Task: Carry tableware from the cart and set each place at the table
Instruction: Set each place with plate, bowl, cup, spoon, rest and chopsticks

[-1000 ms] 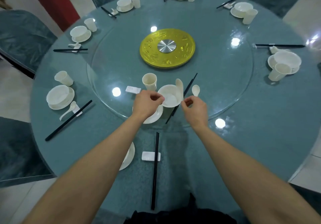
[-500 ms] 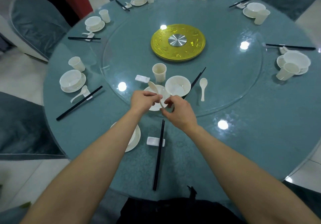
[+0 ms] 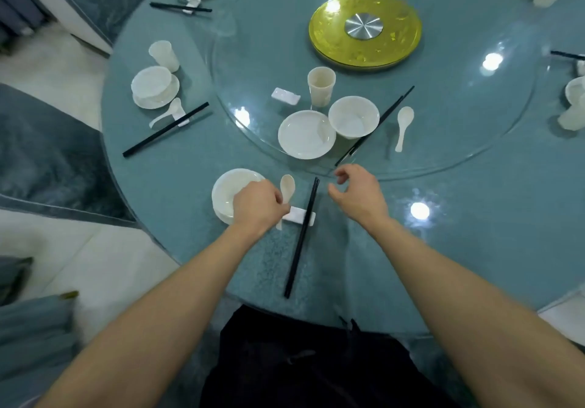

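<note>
Tableware already laid sits at the far left of the teal table (image 3: 177, 173): a cup (image 3: 164, 56), a bowl on its plate (image 3: 155, 86), and a side spoon (image 3: 167, 113) beside the side chopsticks (image 3: 166, 129), which slant across a small white rest. Nearer the person, at the table's near edge, is the near plate (image 3: 232, 190), its right rim covered by the left hand (image 3: 258, 206). That hand's fingers are curled and pinch the handle of the spoon (image 3: 287, 187), whose bowl points away from the person just right of the plate. The handle runs under the hand toward the left end of the chopstick rest (image 3: 294, 216); whether it touches the rest cannot be told. Black chopsticks (image 3: 299, 246) lie across the right end of that rest, pointing away. Beyond them, on the glass turntable (image 3: 459, 116), stand a spare rest (image 3: 286, 96), a shallow plate (image 3: 306, 134), a tall cup (image 3: 321, 86) and a deep bowl (image 3: 353, 116), the plate and bowl touching. The right hand (image 3: 359, 197) hovers just right of the chopsticks, fingers loosely curled, thumb and forefinger apart, holding nothing. Farther back lies a yellow disc (image 3: 365, 29). Right of the deep bowl are the second chopsticks (image 3: 384, 114) and a second spoon (image 3: 402, 125).
</note>
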